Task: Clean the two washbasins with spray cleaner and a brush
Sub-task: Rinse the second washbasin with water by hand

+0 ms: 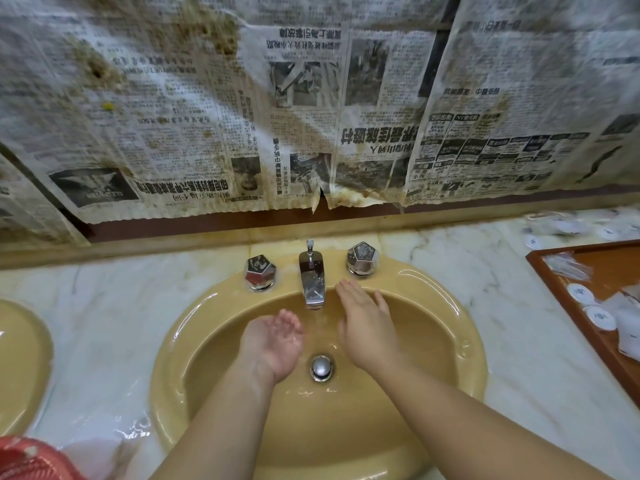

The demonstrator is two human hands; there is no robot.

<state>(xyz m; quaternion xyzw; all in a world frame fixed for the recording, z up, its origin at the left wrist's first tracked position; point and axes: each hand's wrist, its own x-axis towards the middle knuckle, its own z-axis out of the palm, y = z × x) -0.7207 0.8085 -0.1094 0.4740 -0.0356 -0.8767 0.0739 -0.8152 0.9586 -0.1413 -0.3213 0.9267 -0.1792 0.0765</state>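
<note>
A yellow washbasin fills the middle of the view, its near rim cut off at 6 o'clock. A second washbasin shows only as a sliver at 9 o'clock. Both hands are inside the middle basin, holding nothing. The left hand is cupped palm up, wet, just left of the water stream. The right hand is flat, fingers straight, palm down, its fingertips near the tap at 12 o'clock. A knob sits at 11 o'clock, another knob at 1 o'clock. The drain plug lies between the wrists. Stained newspaper covers the wall, hung upside down; its print is blurred and unreadable. A wooden tray at 3 o'clock is cut off; its small white packets carry marks too small to read. The marble counter lies wet between the basins. Something red at 7 o'clock cannot be made out.
</note>
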